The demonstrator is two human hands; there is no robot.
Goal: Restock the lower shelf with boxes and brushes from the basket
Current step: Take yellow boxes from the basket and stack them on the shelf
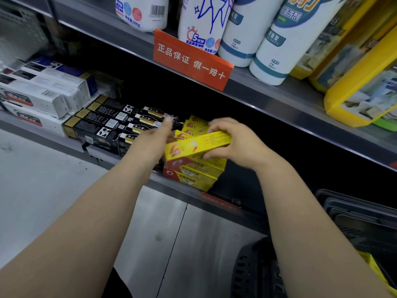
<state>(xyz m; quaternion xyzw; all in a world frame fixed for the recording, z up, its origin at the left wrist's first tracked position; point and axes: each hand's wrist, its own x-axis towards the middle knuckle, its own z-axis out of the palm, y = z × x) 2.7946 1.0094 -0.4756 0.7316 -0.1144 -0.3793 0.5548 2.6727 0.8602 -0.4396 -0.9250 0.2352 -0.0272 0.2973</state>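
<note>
Bare left hand (155, 137), right hand (237, 143).

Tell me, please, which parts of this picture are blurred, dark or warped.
Head view: the left hand is motion-blurred at its fingertips; the right hand and yellow box are sharper; the lower shelf recedes into deep shadow; the wide lens tilts the white bottles.

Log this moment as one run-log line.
right hand: grips yellow box above yellow stack | left hand: fingers straight, by black boxes | basket: lower right
</note>
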